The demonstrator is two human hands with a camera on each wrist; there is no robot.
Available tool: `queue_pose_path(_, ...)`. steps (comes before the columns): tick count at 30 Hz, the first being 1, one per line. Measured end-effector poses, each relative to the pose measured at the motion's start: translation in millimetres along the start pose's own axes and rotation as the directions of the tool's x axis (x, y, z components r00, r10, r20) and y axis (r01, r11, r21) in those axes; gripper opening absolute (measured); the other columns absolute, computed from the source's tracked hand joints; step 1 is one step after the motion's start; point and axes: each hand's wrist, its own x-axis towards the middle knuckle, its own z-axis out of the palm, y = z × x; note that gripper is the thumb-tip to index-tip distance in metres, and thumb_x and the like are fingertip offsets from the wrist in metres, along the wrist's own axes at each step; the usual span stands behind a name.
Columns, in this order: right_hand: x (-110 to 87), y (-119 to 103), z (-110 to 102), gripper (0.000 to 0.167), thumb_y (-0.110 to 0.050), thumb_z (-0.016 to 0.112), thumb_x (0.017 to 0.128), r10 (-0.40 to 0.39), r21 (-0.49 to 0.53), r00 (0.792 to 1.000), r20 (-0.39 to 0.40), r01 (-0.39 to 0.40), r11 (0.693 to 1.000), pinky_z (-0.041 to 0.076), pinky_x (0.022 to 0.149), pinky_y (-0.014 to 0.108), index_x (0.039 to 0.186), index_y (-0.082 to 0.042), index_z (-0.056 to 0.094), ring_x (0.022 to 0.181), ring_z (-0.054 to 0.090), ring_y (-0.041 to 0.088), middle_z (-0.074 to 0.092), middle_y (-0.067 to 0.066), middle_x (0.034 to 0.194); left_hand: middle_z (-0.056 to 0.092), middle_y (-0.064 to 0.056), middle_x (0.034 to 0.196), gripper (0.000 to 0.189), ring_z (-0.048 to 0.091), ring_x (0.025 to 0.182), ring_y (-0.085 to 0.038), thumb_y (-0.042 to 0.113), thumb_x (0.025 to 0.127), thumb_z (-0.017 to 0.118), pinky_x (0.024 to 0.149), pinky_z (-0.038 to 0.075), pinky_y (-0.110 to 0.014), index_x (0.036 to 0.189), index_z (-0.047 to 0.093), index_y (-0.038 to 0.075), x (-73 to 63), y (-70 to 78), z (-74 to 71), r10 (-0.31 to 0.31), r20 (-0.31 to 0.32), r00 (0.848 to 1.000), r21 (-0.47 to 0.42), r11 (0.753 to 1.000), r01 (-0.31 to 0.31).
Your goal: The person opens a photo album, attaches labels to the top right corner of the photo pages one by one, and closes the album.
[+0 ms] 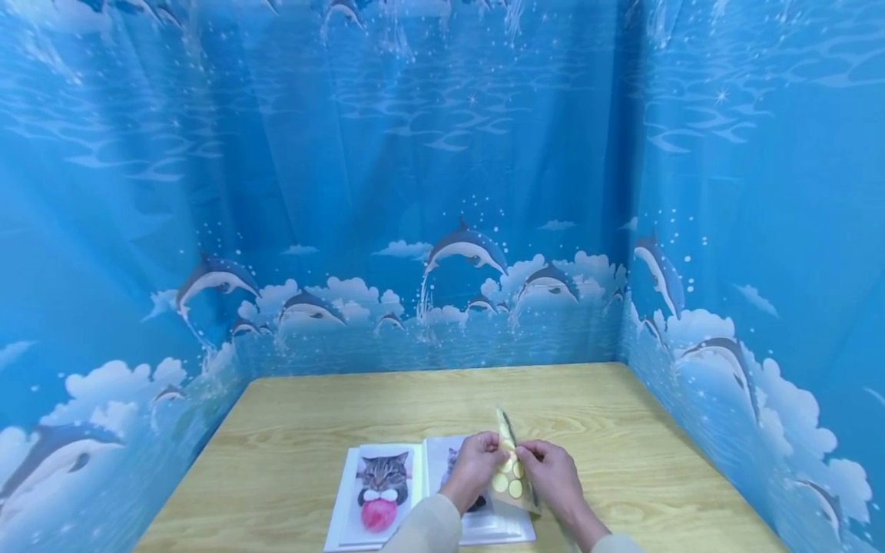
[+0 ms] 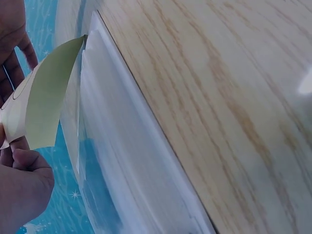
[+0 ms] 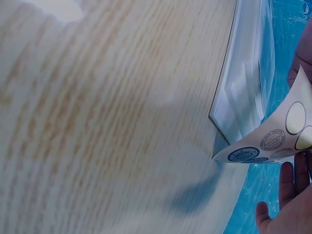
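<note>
Left hand [image 1: 477,467] and right hand [image 1: 555,476] both pinch the sheet [image 1: 508,478], held bent between them; the book [image 1: 418,461] lies open under and left of the grip, on the table [image 1: 290,461]; the step looks like peeling one of the sheet's stickers [image 1: 515,488], though I cannot tell whether any is loose; next seems to call for one steadying hand, one gentle pull.

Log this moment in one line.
left hand: pinches sticker sheet | right hand: grips it | sticker sheet: bent, above table | open book: lies on table
</note>
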Motion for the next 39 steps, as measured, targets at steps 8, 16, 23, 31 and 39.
queue_pose_path(8,-0.8,0,-2,0.019,-0.016,0.065,0.094,0.014,-0.002,1.000,0.003,-0.014,1.000,0.050,0.072,0.032,0.106,-0.004,0.073,0.081,0.059,0.015,0.070,0.002,0.091,0.069,-0.001,0.085,0.013,0.063,0.075,-0.013,-0.002,0.089,0.063,0.069,0.056,-0.028,0.099,0.069,0.004,0.3,-1.2,1.3,-0.007,-0.010,1.000,-0.010,1.000,0.007)
queue_pose_path(16,-2.3,3,-1,0.019,-0.022,0.065,0.095,0.007,-0.003,1.000,0.000,-0.007,1.000,0.048,0.069,0.028,0.103,-0.006,0.073,0.080,0.057,0.015,0.068,0.000,0.087,0.069,-0.002,0.085,0.014,0.064,0.074,-0.013,-0.002,0.089,0.064,0.068,0.057,-0.028,0.101,0.069,0.002,-0.6,-1.2,1.2,-0.011,-0.020,1.000,-0.030,0.999,0.010)
queue_pose_path(23,-1.9,5,-3,0.015,-0.020,0.063,0.096,0.009,-0.053,1.000,-0.011,-0.010,0.999,0.046,0.065,0.029,0.097,-0.009,0.072,0.076,0.054,0.016,0.065,0.000,0.083,0.066,0.000,0.086,0.011,0.061,0.076,-0.013,0.005,0.088,0.069,0.070,0.055,-0.028,0.099,0.071,0.005,-1.6,-4.0,1.5,-0.004,-0.071,0.997,0.025,1.000,0.005)
queue_pose_path(31,-0.4,10,-8,0.015,-0.020,0.060,0.098,0.018,-0.090,1.000,-0.012,-0.019,0.996,0.047,0.062,0.027,0.097,-0.008,0.070,0.074,0.054,0.016,0.064,0.001,0.083,0.066,0.001,0.082,0.008,0.061,0.073,-0.013,0.008,0.087,0.071,0.068,0.056,-0.028,0.095,0.070,0.005,-3.9,-5.5,3.3,-0.025,-0.114,0.993,0.071,0.997,0.033)
queue_pose_path(39,2.2,12,-17,0.018,-0.021,0.058,0.099,0.046,-0.101,0.999,-0.020,-0.047,0.994,0.046,0.059,0.027,0.097,-0.007,0.069,0.074,0.052,0.017,0.061,0.003,0.083,0.062,0.001,0.078,0.003,0.057,0.071,-0.013,0.007,0.085,0.073,0.065,0.051,-0.027,0.085,0.070,0.005,-4.6,-9.5,3.2,-0.008,-0.189,0.982,0.168,0.985,0.040)
